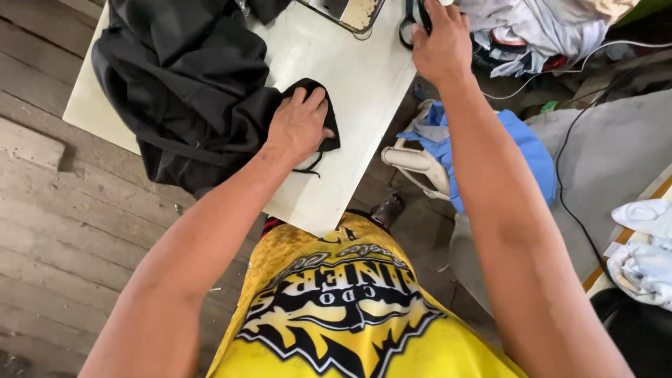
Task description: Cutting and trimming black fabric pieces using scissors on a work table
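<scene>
White rectangular tabletop (pixel 364 91) over worn grey wooden plank floor (pixel 63 231). Left hand (pixel 299 124) flat, pressing small black fabric piece (pixel 330 133) near table middle; large black garment (pixel 189 84) heaped alongside. Right hand (pixel 441 45) closed on black-handled scissors (pixel 409 21) at far edge. Blue cloth (pixel 532 150) on white chair, clothing pile (pixel 539 28) beyond.
</scene>
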